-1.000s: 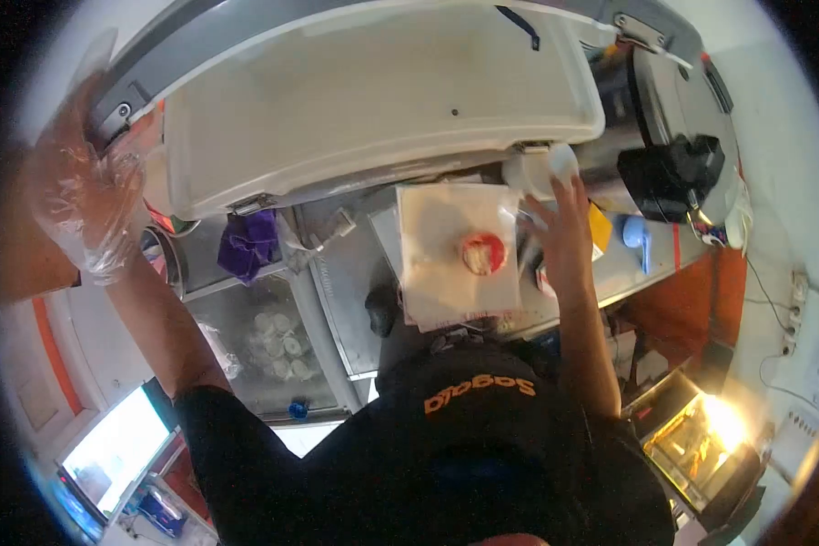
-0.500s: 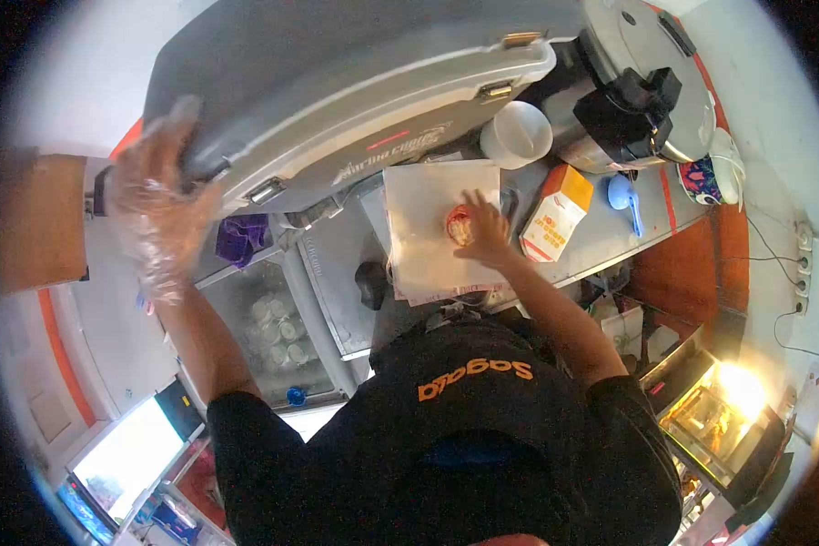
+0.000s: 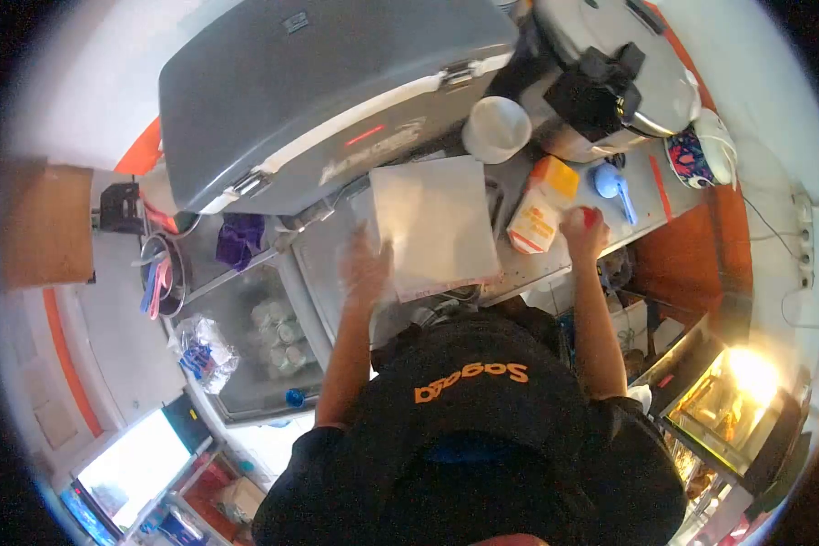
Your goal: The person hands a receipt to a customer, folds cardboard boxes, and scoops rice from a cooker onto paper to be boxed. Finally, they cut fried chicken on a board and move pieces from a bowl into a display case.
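My right hand (image 3: 584, 235) is closed around a small thing with a red patch (image 3: 590, 217), mostly hidden by the fingers. It is held just right of an orange-and-white paper box (image 3: 542, 206). My left hand (image 3: 366, 264) is smeared by motion at the left edge of a stack of pale wrapping paper (image 3: 432, 227) on the counter. No food lies on the top sheet. Behind the paper, the large grey cooler box (image 3: 337, 100) has its lid down.
A white tub (image 3: 497, 130) and a big lidded steel pot (image 3: 610, 82) stand at the back right. A blue scoop (image 3: 615, 189) lies beside the box. Left of the counter is a glass-topped freezer (image 3: 278, 337); a lit display case (image 3: 723, 409) glows at right.
The cooler lid has gone from ajar to shut. My left hand left it for the paper. My right hand took the small red-edged thing off the paper and moved right.
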`<action>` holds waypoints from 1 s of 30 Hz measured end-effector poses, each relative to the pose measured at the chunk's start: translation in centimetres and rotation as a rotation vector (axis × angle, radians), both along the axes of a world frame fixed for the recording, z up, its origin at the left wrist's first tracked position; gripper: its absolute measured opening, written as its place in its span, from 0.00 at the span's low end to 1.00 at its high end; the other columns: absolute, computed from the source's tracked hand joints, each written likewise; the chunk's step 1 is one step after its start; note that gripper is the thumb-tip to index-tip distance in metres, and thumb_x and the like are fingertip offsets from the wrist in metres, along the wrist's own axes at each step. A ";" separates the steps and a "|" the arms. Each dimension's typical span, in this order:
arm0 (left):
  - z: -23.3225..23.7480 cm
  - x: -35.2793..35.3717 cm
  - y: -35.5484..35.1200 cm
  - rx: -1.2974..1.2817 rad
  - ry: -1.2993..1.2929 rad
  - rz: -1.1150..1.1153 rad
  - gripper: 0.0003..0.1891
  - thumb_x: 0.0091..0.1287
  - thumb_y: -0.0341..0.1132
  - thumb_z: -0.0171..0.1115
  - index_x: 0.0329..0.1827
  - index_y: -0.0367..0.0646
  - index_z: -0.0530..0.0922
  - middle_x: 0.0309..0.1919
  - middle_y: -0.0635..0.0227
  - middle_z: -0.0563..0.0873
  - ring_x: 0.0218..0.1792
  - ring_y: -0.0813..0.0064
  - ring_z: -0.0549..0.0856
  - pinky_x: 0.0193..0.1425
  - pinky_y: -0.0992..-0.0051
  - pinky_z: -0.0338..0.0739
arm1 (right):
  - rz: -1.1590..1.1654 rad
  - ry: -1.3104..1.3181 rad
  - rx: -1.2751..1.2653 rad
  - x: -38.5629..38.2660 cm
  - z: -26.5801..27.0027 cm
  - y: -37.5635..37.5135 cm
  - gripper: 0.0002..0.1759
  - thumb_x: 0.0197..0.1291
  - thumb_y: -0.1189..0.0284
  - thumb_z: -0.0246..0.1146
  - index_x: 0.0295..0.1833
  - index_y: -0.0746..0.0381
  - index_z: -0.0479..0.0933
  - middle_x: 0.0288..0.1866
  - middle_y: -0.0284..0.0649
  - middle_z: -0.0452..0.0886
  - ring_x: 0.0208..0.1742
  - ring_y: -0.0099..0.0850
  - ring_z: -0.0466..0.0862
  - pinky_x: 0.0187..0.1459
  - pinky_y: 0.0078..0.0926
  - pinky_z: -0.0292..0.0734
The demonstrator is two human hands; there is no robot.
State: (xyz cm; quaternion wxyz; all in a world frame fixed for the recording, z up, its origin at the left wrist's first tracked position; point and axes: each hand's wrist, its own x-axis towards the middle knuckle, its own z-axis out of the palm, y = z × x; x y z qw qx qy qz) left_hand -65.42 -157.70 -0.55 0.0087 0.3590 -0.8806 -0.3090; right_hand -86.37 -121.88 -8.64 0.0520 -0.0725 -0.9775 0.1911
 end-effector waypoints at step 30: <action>15.9 -33.2 16.4 0.679 0.876 -0.405 0.27 0.62 0.31 0.64 0.65 0.38 0.70 0.63 0.60 0.74 0.63 0.67 0.73 0.67 0.67 0.66 | 0.425 -0.145 -0.139 -17.7 -5.0 18.0 0.20 0.43 0.75 0.62 0.48 0.61 0.75 0.45 0.46 0.80 0.50 0.46 0.78 0.53 0.52 0.66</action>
